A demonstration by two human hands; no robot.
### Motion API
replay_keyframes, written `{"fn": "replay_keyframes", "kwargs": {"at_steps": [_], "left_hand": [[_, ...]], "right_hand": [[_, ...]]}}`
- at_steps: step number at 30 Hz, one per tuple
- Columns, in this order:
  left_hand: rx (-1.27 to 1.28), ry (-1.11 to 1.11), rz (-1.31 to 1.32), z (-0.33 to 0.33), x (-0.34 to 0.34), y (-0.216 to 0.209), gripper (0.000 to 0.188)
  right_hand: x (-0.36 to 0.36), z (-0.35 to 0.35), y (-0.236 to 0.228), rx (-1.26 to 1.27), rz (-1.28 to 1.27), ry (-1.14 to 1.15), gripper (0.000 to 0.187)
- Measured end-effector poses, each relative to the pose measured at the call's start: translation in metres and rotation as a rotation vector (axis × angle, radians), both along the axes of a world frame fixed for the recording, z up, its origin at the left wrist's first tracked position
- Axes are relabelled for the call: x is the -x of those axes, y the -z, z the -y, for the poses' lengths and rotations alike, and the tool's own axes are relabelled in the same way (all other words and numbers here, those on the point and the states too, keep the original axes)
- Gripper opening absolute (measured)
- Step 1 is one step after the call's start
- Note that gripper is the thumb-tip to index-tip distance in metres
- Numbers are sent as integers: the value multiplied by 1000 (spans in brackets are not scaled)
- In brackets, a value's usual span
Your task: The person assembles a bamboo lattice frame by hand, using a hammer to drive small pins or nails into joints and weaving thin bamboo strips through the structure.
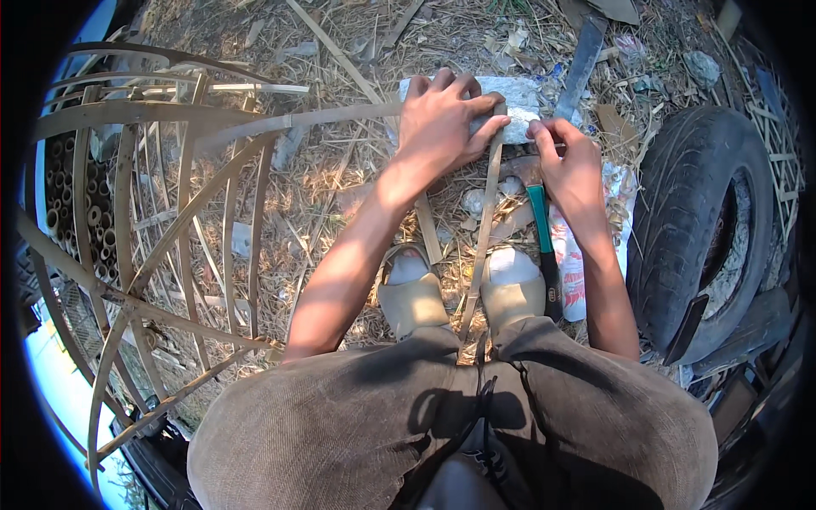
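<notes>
My left hand (442, 119) presses down on a grey stone block (520, 95), pinning the top end of a thin bamboo strip (483, 238) that runs back between my feet. A longer curved bamboo strip (289, 121) passes under the same hand and leads left. My right hand (571, 166) is just right of the strip's top end, its fingertips pinched on a small item too tiny to make out. Beneath that hand a hammer with a green and black handle (541, 229) lies on the ground.
A rounded bamboo frame (153, 212) stands at my left. A worn tyre (705, 212) lies at the right. A long dark blade (583, 59) rests beyond the stone. My sandalled feet (414, 293) sit on ground strewn with straw and bamboo offcuts.
</notes>
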State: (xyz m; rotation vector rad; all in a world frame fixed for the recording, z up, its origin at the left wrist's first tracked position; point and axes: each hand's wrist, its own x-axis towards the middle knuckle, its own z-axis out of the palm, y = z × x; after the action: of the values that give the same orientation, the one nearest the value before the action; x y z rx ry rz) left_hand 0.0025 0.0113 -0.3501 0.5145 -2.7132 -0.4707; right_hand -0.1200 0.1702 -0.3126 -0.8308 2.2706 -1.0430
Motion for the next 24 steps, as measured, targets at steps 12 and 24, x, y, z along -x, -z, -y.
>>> {"fn": "replay_keyframes", "kwargs": {"at_steps": [12, 24], "left_hand": [[-23, 17, 25, 1, -5, 0, 37], [-63, 113, 36, 9, -10, -3, 68]], "right_hand": [[12, 27, 11, -42, -50, -160, 26], [18, 38, 4, -113, -63, -238, 27]]}}
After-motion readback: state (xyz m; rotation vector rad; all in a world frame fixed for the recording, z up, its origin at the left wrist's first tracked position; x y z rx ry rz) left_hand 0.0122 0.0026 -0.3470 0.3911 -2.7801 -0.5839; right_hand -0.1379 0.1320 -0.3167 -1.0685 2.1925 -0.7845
